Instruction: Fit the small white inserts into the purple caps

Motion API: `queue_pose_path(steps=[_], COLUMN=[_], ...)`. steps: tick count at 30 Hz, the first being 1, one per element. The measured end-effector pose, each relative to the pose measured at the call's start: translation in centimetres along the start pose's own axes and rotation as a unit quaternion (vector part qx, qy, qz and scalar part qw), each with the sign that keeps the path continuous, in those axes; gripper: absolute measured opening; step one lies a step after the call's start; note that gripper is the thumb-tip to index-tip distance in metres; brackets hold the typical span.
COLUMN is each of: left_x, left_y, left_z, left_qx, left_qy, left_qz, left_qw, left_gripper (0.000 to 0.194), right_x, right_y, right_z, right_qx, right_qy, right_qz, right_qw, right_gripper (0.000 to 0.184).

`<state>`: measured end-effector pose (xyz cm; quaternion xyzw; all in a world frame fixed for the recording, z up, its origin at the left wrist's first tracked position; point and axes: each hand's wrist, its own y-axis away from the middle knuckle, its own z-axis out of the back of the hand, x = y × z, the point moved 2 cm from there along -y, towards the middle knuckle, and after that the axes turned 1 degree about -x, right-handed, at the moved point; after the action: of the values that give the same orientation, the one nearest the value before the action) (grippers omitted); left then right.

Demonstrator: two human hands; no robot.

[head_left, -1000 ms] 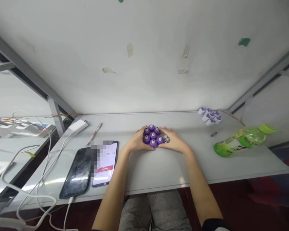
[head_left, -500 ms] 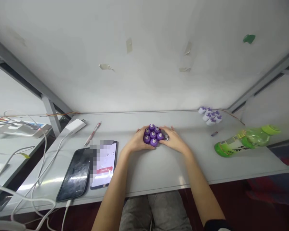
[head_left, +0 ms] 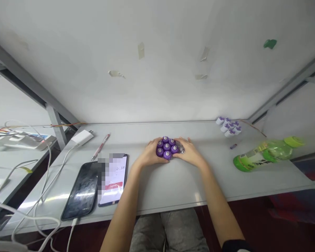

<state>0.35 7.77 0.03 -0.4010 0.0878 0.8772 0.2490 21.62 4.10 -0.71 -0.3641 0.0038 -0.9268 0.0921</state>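
A tight cluster of several small purple bottles (head_left: 167, 147) with pale nozzle tips stands upright on the grey table (head_left: 173, 189). From the left side, my left hand (head_left: 151, 153) curves around the cluster, its thumb along the near edge. My right hand (head_left: 189, 153) cups the opposite side, with the thumb against the bottles at the near right. Between my right palm and the cluster sits a small clear, greyish piece (head_left: 182, 150), partly hidden by the fingers; its kind cannot be made out.
At the back right are several white pieces with purple tops (head_left: 229, 127) and a small purple tube-like piece (head_left: 233, 146). A green drink bottle (head_left: 257, 159) is at the right. Leftward lie a dark phone (head_left: 80, 190), a lit phone (head_left: 117, 182), a pen (head_left: 101, 146), and a white charger (head_left: 82, 137).
The timer on the lit phone has gone from 0:36 to 0:38. Both hands stay around the purple bottles with hardly any movement.
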Motion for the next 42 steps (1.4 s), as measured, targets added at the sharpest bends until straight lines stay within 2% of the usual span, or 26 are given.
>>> queue_pose_path(steps=[4,7,9,11,14,17,23,28,31,34,38,42], left_x=[0.5,0.6,0.7,0.8,1.2,1.4,1.0,0.8,0.4,-0.3,-1.7,-3.1], left_y=[0.0,0.3,0.7,1.2,1.8,2.1,1.9,1.7,1.7,1.9,2.2,2.4], left_z=[0.0,0.2,0.5,1.0,1.5,1.7,1.6,1.5,1.7,2.3,2.8,2.5], left_qx=[-0.005,0.009,0.007,-0.008,-0.018,-0.017,-0.037,-0.056,-0.074,-0.105,-0.149,-0.161], left_qy=[-0.004,-0.003,0.004,0.007,-0.009,-0.023,-0.018,-0.031,-0.015,0.032,0.069,0.081], left_qz=[0.012,0.026,0.031,0.038,0.051,0.068,0.047,0.036,0.017,0.006,0.003,-0.026], left_qw=[1.0,1.0,0.999,0.999,0.999,0.997,0.998,0.997,0.997,0.994,0.986,0.983], left_gripper=[0.111,0.121,0.121,0.114,0.105,0.094,0.048,0.037,0.033,0.028,0.026,0.031], right_x=[-0.3,-1.1,-2.0,-2.8,-3.3,-2.9,-1.2,-0.9,-1.1,-1.2,0.1,2.1], right_y=[0.5,0.6,0.6,0.6,0.5,0.6,0.6,0.2,0.1,0.1,0.4,0.6], right_z=[0.8,2.0,2.7,3.1,3.2,2.7,1.6,1.5,1.6,1.9,2.1,1.9], right_qx=[-0.023,-0.097,-0.142,-0.157,-0.141,-0.11,-0.084,-0.088,-0.119,-0.127,-0.104,-0.067], right_qy=[-0.02,-0.049,-0.056,-0.046,-0.031,-0.037,0.017,0.034,-0.031,-0.151,-0.257,-0.321], right_qz=[-0.035,-0.056,-0.057,-0.069,-0.08,-0.059,-0.042,-0.031,-0.027,-0.05,-0.053,-0.027], right_qw=[0.999,0.992,0.987,0.984,0.986,0.992,0.995,0.995,0.992,0.979,0.959,0.944], right_gripper=[0.073,0.049,0.033,0.027,0.021,0.019,0.013,0.01,0.019,0.03,0.036,0.038])
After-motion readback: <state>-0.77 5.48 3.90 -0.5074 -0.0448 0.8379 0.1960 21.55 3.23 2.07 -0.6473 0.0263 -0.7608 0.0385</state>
